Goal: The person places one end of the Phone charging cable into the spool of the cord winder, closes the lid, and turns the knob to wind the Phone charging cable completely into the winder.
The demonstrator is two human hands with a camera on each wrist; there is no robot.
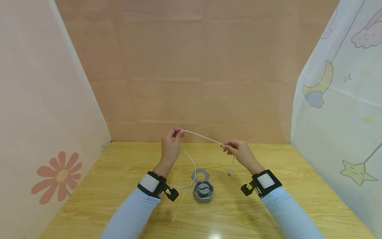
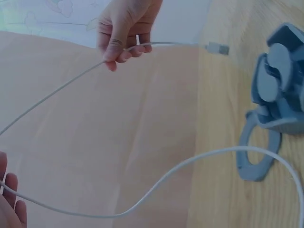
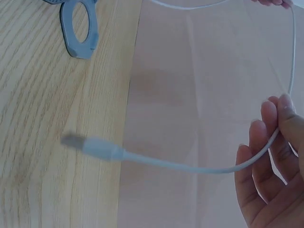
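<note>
Now mid-stretch: white cable (image 1: 203, 135) pinched by left hand (image 1: 170, 146) and right hand (image 1: 241, 153), held taut above the counter (image 1: 119, 186), plug (image 1: 230, 173) dangling. Grey cable winder (image 1: 203, 190) waiting below. Probably next: lowering the slack onto the winder, keeping both pinches firm.

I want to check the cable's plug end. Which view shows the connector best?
The right wrist view: the connector hangs close and large, though slightly blurred. The left wrist view shows it small beyond the right hand; in the head view it is tiny.
</note>
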